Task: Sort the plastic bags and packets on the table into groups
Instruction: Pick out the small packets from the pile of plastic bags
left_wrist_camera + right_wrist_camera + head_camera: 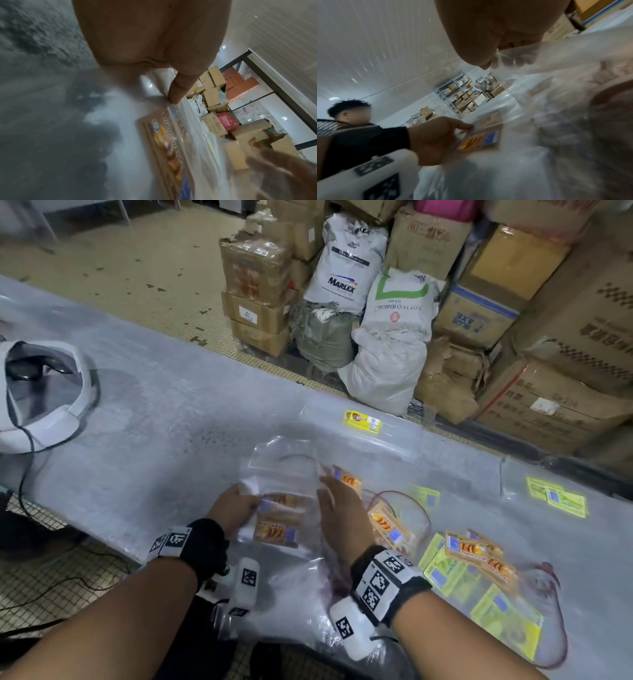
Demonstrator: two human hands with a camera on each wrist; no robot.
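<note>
Nearest the body, the left hand point(234, 506) pinched the left edge of a clear plastic bag point(284, 474) with an orange biscuit label point(276, 531), while the right hand point(339, 510) lay on its right side with fingers fairly straight, though whether they gripped it I could not tell. To the right, more orange and yellow-green labelled bags point(479, 566) lay scattered on the grey desk point(164, 412), with one yellow-labelled bag point(363, 422) farther back. A white headset point(41, 395) sat at the far left, and boxes point(257, 292) and sacks point(346, 265) stood on the floor beyond.
</note>
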